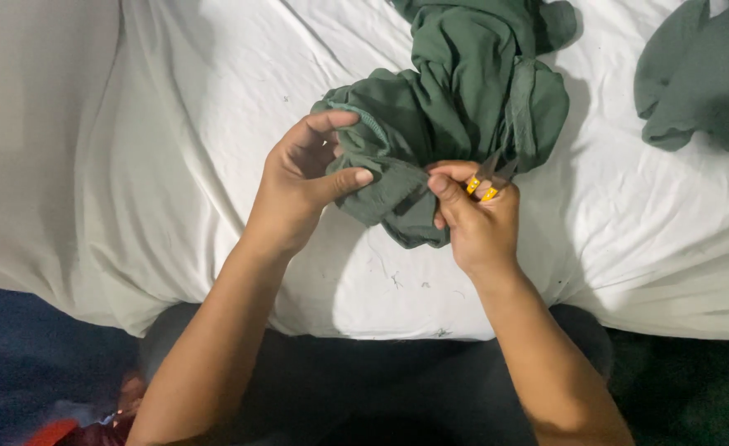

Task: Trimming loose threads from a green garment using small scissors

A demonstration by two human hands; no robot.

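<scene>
A bunched dark green garment [455,99] lies on a white sheet [216,124]. My left hand [302,182] pinches a fold of the green cloth between thumb and fingers at its left edge. My right hand [476,219] grips the lower part of the cloth and also holds a small thread snipper [484,183] with yellow handles, its thin blades pointing up against the fabric. Both hands sit close together at the garment's near end.
A second piece of green cloth [699,74] lies at the top right of the sheet. Small thread bits [397,281] dot the sheet near my wrists. Below the sheet's edge are my dark-clad lap [364,388] and a dark blue floor with a red object [50,431].
</scene>
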